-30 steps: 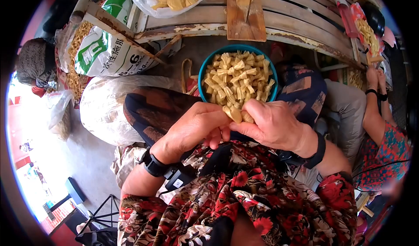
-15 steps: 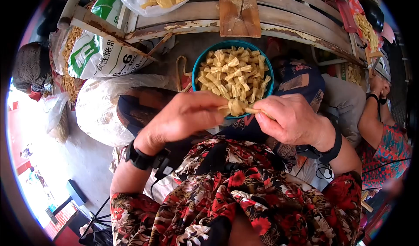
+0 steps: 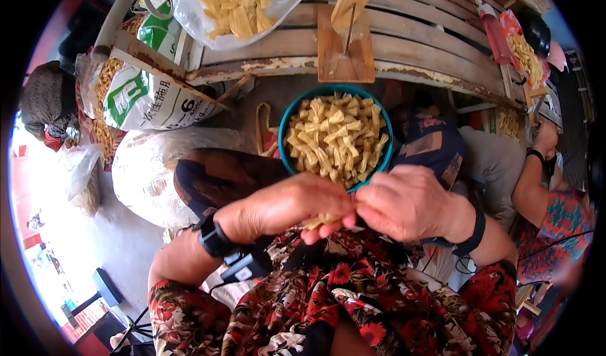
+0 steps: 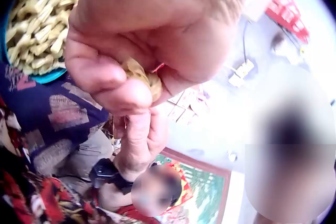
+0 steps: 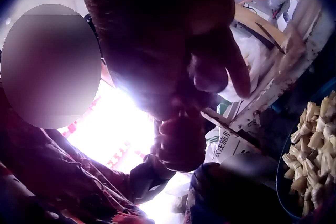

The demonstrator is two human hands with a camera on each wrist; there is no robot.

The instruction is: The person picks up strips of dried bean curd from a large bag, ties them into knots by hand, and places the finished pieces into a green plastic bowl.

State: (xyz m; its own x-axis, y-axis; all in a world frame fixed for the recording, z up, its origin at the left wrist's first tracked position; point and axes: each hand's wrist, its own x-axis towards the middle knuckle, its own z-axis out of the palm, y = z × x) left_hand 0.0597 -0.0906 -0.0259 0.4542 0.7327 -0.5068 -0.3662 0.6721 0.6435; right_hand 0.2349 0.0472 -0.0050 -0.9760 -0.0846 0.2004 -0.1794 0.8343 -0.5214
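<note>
A knotted pale-yellow tofu-skin strip (image 3: 323, 219) is held low between my two hands, over my lap and just in front of the basin. My left hand (image 3: 293, 205) curls round it; in the left wrist view the folded strip (image 4: 140, 74) shows between fingers and palm. My right hand (image 3: 407, 204) meets the left fingertips and pinches the strip's other end, mostly hidden by its fingers. Just beyond both hands, a teal basin (image 3: 283, 142) holds a heap of similar tofu-skin knots (image 3: 334, 135).
Behind the basin runs a slatted bench (image 3: 423, 34) bearing a wooden block with an upright rod (image 3: 346, 59) and a plastic bag of flat strips (image 3: 237, 12). A printed white sack (image 3: 148, 97) and a clear plastic bag (image 3: 151, 179) stand at left. Another person's arm (image 3: 533, 179) is at right.
The hands first worked at a loop, then drew the knotted strip out between them above the basin's near rim. Now they are lower and closer together, with the left hand covering most of the knot.
</note>
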